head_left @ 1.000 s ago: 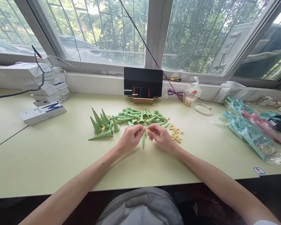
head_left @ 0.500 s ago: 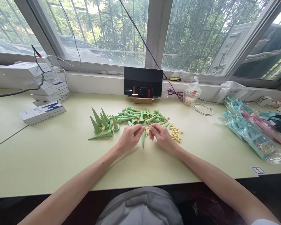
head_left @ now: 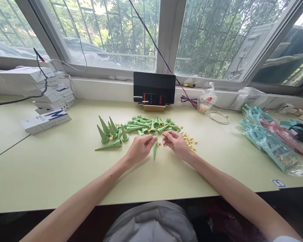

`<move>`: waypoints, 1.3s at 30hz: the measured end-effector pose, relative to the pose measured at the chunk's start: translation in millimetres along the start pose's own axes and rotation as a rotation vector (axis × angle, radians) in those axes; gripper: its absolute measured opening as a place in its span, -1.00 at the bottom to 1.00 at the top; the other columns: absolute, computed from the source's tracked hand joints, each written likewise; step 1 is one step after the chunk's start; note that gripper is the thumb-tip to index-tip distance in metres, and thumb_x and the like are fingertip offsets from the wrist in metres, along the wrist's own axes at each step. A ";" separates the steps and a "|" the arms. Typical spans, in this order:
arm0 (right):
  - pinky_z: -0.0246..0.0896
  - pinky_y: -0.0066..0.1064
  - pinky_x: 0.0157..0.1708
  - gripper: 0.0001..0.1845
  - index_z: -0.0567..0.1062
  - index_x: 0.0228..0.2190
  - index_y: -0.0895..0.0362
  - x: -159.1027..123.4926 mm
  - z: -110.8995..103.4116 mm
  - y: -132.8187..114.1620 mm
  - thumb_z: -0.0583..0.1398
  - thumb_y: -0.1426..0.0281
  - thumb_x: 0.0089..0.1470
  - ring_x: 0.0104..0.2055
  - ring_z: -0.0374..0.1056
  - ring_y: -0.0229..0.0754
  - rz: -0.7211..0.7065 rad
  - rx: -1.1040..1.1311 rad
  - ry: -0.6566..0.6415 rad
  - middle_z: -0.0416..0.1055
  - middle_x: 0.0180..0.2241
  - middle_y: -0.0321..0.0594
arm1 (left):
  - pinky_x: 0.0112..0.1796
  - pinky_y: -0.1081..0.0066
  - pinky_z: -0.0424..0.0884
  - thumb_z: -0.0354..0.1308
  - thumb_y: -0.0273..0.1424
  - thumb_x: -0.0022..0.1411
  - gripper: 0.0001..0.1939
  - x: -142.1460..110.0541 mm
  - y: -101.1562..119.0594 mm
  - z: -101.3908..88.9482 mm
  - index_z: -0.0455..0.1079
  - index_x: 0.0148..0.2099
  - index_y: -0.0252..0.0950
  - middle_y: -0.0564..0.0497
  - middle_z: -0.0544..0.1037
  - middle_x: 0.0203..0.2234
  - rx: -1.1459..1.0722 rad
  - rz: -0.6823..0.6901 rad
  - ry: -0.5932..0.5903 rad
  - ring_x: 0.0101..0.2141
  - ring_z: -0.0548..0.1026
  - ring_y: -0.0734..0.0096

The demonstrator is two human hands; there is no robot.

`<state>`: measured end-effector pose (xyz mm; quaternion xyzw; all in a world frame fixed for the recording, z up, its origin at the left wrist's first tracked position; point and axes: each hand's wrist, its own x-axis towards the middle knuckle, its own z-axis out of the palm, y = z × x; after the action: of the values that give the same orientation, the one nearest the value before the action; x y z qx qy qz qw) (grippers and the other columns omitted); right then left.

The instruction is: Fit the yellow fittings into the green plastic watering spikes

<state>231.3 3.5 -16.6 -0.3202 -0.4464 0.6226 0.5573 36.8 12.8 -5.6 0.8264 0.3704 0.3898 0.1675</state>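
My left hand (head_left: pixel 139 148) pinches the wide end of a green plastic cone (head_left: pixel 154 151), whose tip points down toward me. My right hand (head_left: pixel 175 143) is a little to the right, fingers pinched on a small yellow piece (head_left: pixel 165 133) held just above the table. A heap of green cones (head_left: pixel 146 125) lies behind both hands, and several stand upright in a group of cones (head_left: pixel 108 131) at its left. Small yellow pieces (head_left: pixel 189 141) are scattered right of my right hand.
A dark tablet (head_left: pixel 154 88) with a phone leaning on it stands at the back on the pale green table (head_left: pixel 65 161). White boxes (head_left: pixel 46 101) are stacked at the left. Teal and pink packets (head_left: pixel 272 141) lie at the right, with a plastic bag (head_left: pixel 206 100) and white cable (head_left: pixel 219 117) behind.
My right hand has drawn away from the cone's wide end, moving up and to the right with a yellow piece. The left hand still holds the cone in place.
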 end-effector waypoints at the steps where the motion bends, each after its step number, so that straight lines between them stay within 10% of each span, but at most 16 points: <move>1: 0.31 -0.39 -0.38 -0.69 0.52 -0.41 0.14 0.4 -0.3 0.4 0.39 0.16 -0.02 -0.45 0.36 -0.29 0.005 0.014 0.001 0.43 -0.46 -0.29 | -0.53 0.43 0.00 -0.01 -0.29 0.39 -0.57 0.1 0.3 0.0 0.02 -0.53 -0.27 0.17 0.06 -0.67 0.005 0.000 0.001 -0.61 0.03 0.54; 19: 0.27 -0.42 -0.35 -0.72 0.53 -0.35 0.12 3.7 -8.3 3.4 0.42 0.24 -0.07 -0.42 0.32 -0.33 0.053 0.093 0.017 0.41 -0.42 -0.32 | -0.40 0.41 0.28 0.05 -0.26 0.34 -0.78 -0.5 -3.2 0.5 0.38 -0.07 -0.26 0.06 0.49 -0.45 0.077 -0.153 -0.034 -0.50 0.38 0.43; 39: 0.25 -0.40 -0.38 -0.71 0.54 -0.35 0.13 0.6 -4.5 0.4 0.42 0.23 -0.08 -0.46 0.33 -0.32 0.050 0.036 0.005 0.44 -0.44 -0.32 | -0.28 0.32 0.41 0.08 -0.18 0.30 -0.48 -5.7 -9.7 1.6 0.28 0.26 -0.16 -0.12 0.38 -0.02 0.095 -0.151 -0.236 -0.37 0.47 0.34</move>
<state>235.1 5.0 -18.7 -0.3229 -0.4256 0.6433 0.5485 30.9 15.1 -15.1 0.8433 0.4271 0.2581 0.1994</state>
